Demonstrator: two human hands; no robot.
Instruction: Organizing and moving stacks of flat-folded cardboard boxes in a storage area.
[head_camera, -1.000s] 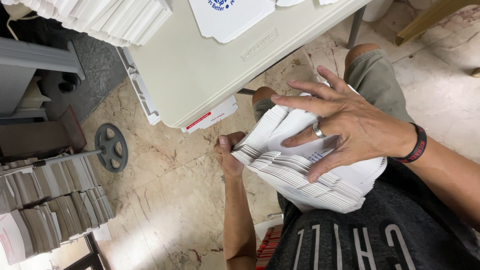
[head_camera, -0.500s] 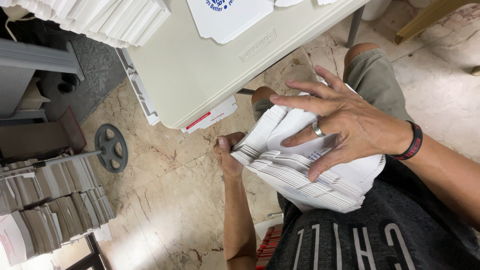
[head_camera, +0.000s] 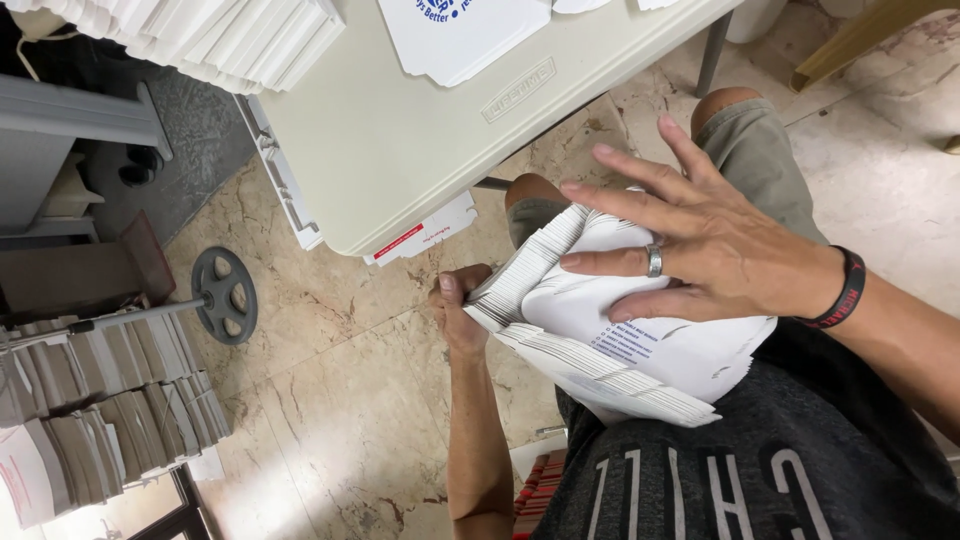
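Resting on the person's lap, a thick stack of flat white cardboard sheets (head_camera: 620, 350) sits pinned between two hands, its fanned edges pointing toward the table. The right hand (head_camera: 700, 250) lies spread flat on top, fingers splayed wide, a ring on one finger and a dark band at the wrist, pressing the top sheet down rather than curling around anything. The left hand (head_camera: 462, 310) comes up from below at the stack's far end, thumb on the edge and fingers wrapped under, clamping the sheets at that corner. By the look of it, this is the squaring-up step: the sheets are fanned and uneven, and both hands are set to gather them into one block. A next move would call for a steady squeeze from both ends at once, because loose sheets this slick could slide off the knee.

Just beyond the stack, the beige folding table (head_camera: 400, 150) holds another flat printed sheet (head_camera: 465, 35) and, at its far corner, a pile of white folded cartons (head_camera: 200, 35). Down on the marbled floor (head_camera: 330, 400) stands a small grey wheel on a rod (head_camera: 225, 295), with more bundled cartons (head_camera: 100, 420) stacked beside it, well apart from the hands.
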